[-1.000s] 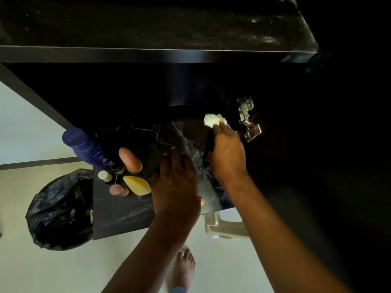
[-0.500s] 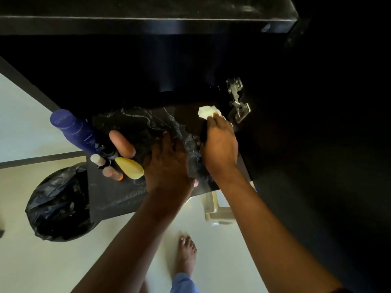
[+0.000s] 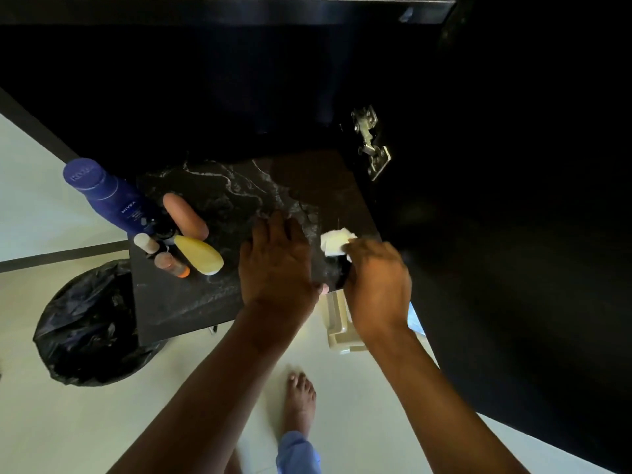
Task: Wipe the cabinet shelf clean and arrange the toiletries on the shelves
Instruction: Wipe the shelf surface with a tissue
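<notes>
Dark marbled cabinet shelf (image 3: 191, 302) under two hands.
The left hand (image 3: 277, 265) lies flat and spread on it; the right hand (image 3: 376, 285) pinches a white tissue wad (image 3: 335, 242) at its right edge. Left, upright: blue Nivea spray can (image 3: 109, 196), yellow bottle (image 3: 200, 254).

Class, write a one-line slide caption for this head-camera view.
Right hand wipes the dark shelf with a white cloth; left hand rests flat beside the toiletries.

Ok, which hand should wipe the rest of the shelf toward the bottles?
Right, probably: the right hand already pinches the white tissue on the shelf. The left hand lies flat, empty, bracing beside it.
</notes>
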Available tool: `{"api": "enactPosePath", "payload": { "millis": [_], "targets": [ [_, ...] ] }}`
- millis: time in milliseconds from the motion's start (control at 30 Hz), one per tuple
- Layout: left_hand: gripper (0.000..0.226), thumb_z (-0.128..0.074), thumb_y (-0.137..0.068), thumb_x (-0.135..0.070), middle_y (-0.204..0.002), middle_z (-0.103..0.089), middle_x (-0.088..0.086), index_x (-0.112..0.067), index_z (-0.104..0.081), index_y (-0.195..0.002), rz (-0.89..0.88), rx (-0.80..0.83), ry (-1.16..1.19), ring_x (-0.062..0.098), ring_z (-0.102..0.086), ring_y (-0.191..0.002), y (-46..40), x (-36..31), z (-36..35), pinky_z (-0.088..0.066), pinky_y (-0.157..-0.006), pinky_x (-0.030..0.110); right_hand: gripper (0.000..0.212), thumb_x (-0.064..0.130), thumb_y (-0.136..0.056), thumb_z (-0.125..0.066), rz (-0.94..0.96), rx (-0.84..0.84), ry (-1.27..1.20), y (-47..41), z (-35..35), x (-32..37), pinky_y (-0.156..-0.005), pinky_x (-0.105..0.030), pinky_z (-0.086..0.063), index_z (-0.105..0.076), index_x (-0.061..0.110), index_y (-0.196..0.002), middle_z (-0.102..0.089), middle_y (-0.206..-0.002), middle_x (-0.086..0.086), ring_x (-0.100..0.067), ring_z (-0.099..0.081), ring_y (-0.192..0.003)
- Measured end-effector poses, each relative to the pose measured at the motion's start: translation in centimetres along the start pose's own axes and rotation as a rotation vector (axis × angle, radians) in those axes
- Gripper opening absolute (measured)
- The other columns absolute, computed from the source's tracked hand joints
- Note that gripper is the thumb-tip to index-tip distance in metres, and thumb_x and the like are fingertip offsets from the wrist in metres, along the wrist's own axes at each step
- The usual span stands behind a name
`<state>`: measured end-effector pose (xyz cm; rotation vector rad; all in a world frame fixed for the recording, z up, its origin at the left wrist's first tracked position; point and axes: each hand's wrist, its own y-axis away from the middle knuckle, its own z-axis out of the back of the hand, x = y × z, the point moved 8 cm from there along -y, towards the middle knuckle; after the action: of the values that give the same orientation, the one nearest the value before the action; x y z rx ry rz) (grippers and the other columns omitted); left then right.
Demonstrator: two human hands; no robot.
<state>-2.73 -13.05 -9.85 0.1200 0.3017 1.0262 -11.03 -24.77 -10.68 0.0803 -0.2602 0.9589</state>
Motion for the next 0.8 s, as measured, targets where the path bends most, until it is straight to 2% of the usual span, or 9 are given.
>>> {"api": "enactPosePath", "payload": {
  "millis": [133, 200, 267, 333, 367, 500, 667, 800],
  "targets": [
    [0.121, -0.081, -0.069, -0.068, -0.165, -0.026, 0.013, -0.012, -0.022, -0.159, 0.008, 0.009, -0.019, 0.038, -0.027, -0.151, -0.1, 0.0, -0.2, -0.034, -0.117, 0.049, 0.040, -0.004, -0.068, -0.076, 0.019, -0.015, 0.060, -3.1, -0.1, 0.8, -0.071, -0.036, -0.058, -0.078, 0.012, -0.105, -0.075, -0.109, -0.007, -0.031, -0.068, -0.099],
    [0.120, -0.082, -0.067, -0.067, -0.162, -0.031, 0.013, -0.013, -0.027, -0.158, 0.020, -0.006, -0.022, 0.037, -0.031, -0.149, -0.1, 0.0, 0.0, -0.036, -0.115, 0.048, 0.034, 0.002, -0.070, -0.071, 0.087, -0.047, 0.024, -3.7, -0.3, 2.3, -0.069, -0.034, -0.056, -0.078, 0.012, -0.102, -0.075, -0.104, -0.007, -0.031, -0.068, -0.095],
    [0.108, -0.081, -0.070, -0.061, -0.157, -0.039, 0.012, -0.013, -0.035, -0.155, 0.025, -0.043, -0.004, 0.035, -0.037, -0.145, 0.0, 0.1, 0.3, -0.038, -0.112, 0.047, 0.028, 0.012, -0.074, -0.061, 0.173, -0.086, -0.032, -2.9, -0.4, 3.4, -0.067, -0.029, -0.053, -0.077, 0.013, -0.097, -0.074, -0.097, -0.004, -0.027, -0.066, -0.088],
    [0.091, -0.076, -0.077, -0.055, -0.152, -0.045, 0.012, -0.014, -0.043, -0.150, 0.020, -0.080, 0.013, 0.035, -0.041, -0.141, 0.0, 0.0, 0.6, -0.041, -0.107, 0.046, 0.024, 0.009, -0.074, -0.069, 0.217, -0.036, -0.059, -1.1, -1.2, 3.5, -0.065, -0.028, -0.052, -0.076, 0.015, -0.096, -0.071, -0.095, -0.001, -0.024, -0.064, -0.085],
    [0.090, -0.076, -0.077, -0.057, -0.151, -0.046, 0.012, -0.014, -0.044, -0.149, 0.017, -0.083, 0.008, 0.035, -0.042, -0.140, 0.1, 0.0, 0.7, -0.042, -0.106, 0.046, 0.027, 0.004, -0.071, -0.075, 0.215, -0.005, -0.066, -0.1, -1.5, 3.1, -0.064, -0.030, -0.054, -0.077, 0.015, -0.095, -0.071, -0.094, 0.000, -0.023, -0.063, -0.084],
    [0.116, -0.086, -0.058, -0.071, -0.147, -0.048, 0.012, -0.012, -0.045, -0.148, 0.012, -0.074, -0.040, 0.033, -0.046, -0.135, 0.0, 0.1, 0.8, -0.045, -0.103, 0.044, 0.042, -0.006, -0.062, -0.081, 0.138, -0.007, -0.026, 2.2, -0.6, 0.5, -0.065, -0.030, -0.058, -0.081, 0.018, -0.096, -0.075, -0.094, 0.001, -0.023, -0.069, -0.083],
    [0.118, -0.084, -0.058, -0.074, -0.150, -0.045, 0.013, -0.013, -0.041, -0.150, 0.004, -0.068, -0.062, 0.033, -0.044, -0.138, 0.0, 0.2, 0.5, -0.045, -0.106, 0.045, 0.042, -0.007, -0.064, -0.080, 0.006, -0.044, 0.082, -0.8, 0.4, -1.4, -0.064, -0.034, -0.059, -0.078, 0.014, -0.100, -0.074, -0.100, -0.004, -0.027, -0.069, -0.088],
    [0.121, -0.084, -0.059, -0.074, -0.153, -0.043, 0.013, -0.013, -0.037, -0.152, 0.011, -0.064, -0.062, 0.034, -0.041, -0.141, -0.1, 0.1, 0.5, -0.043, -0.109, 0.045, 0.043, -0.003, -0.060, -0.083, 0.051, -0.029, 0.082, -2.0, -0.1, 0.6, -0.062, -0.032, -0.057, -0.077, 0.012, -0.100, -0.074, -0.099, -0.006, -0.029, -0.069, -0.087]
  ]
}}
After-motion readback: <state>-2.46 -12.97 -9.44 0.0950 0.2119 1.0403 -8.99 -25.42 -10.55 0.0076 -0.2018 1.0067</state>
